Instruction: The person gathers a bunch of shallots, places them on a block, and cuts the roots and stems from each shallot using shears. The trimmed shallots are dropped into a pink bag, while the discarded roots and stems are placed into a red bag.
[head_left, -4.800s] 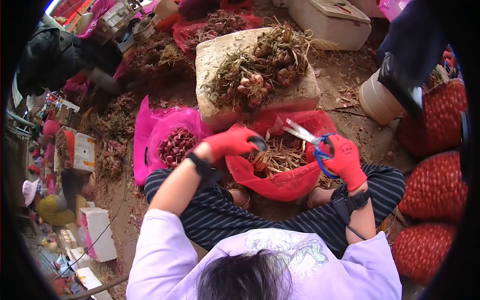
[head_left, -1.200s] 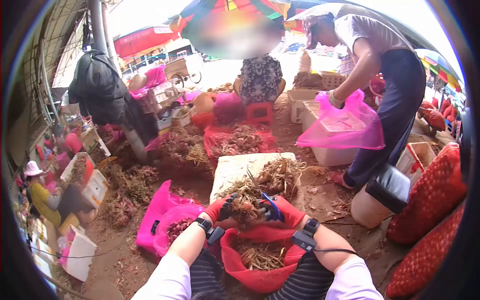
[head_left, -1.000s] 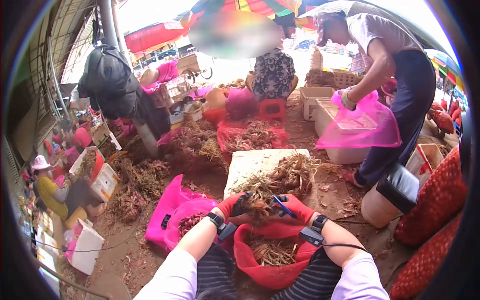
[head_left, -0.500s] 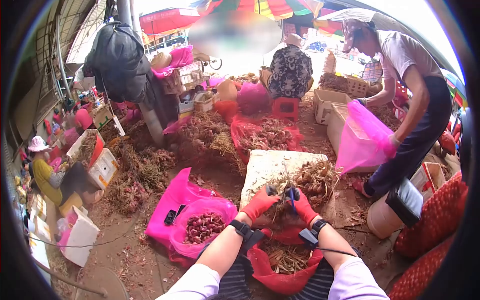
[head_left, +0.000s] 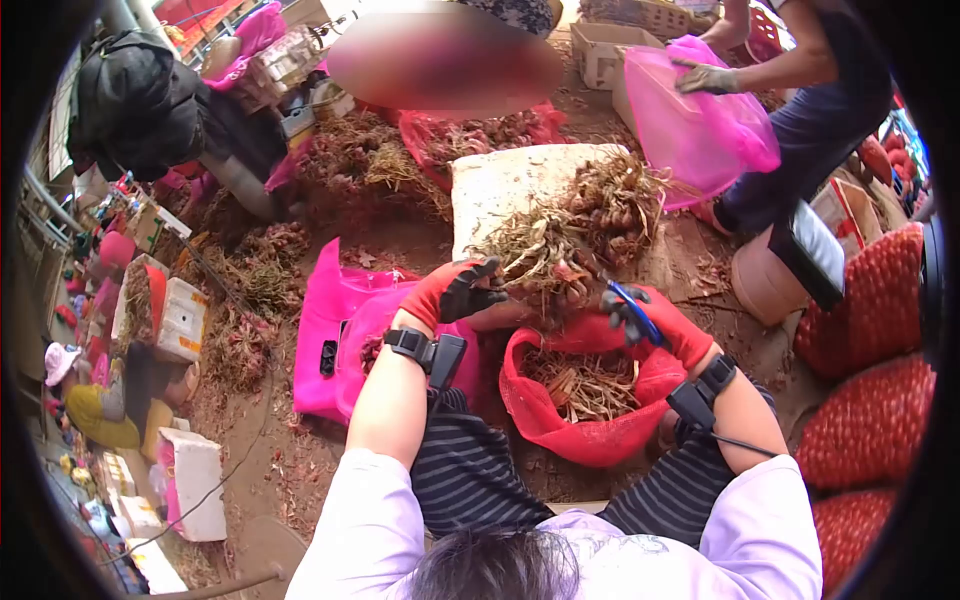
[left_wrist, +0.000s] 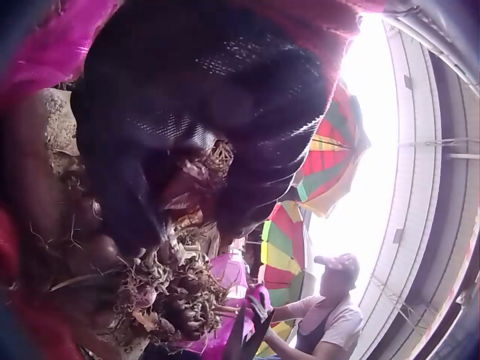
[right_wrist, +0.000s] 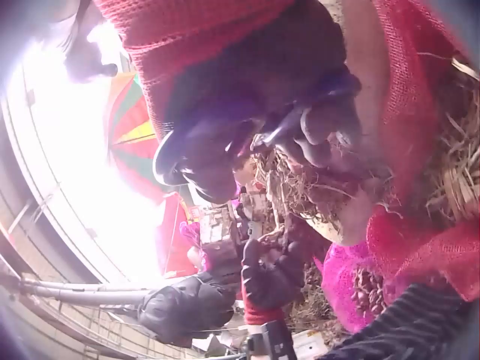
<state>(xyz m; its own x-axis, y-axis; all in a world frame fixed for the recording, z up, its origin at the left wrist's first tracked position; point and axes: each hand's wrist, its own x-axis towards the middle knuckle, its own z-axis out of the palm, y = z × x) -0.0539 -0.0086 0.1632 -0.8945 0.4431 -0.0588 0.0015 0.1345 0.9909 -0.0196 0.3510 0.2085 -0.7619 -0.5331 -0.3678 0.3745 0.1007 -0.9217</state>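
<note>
In the head view, my right hand (head_left: 668, 325), in a red glove with a dark palm, grips scissors by their blue handles (head_left: 637, 315). The blades point toward a bunch of shallots (head_left: 545, 262) with dry stems and roots at the front of a white foam box (head_left: 490, 190). My left hand (head_left: 455, 292), gloved alike, is loosely cupped at the bunch's left side, fingertips close to it. In the left wrist view, dry stems and papery skins show around the dark fingers of my left hand (left_wrist: 202, 105). The right wrist view shows the scissors' handles (right_wrist: 326, 94) in my fingers.
Below my hands is a red mesh bag (head_left: 585, 445) holding dry stems; left of it lies a pink mesh bag (head_left: 320, 300) with shallots. Full red sacks (head_left: 865, 395) stand right, beside a bucket (head_left: 765, 275). A person at the upper right handles a pink bag (head_left: 695, 130).
The view has tilted down. Half a second ago my hands were close together at the bunch; now they are apart. Earlier, my right hand held the scissors over the red bag.
</note>
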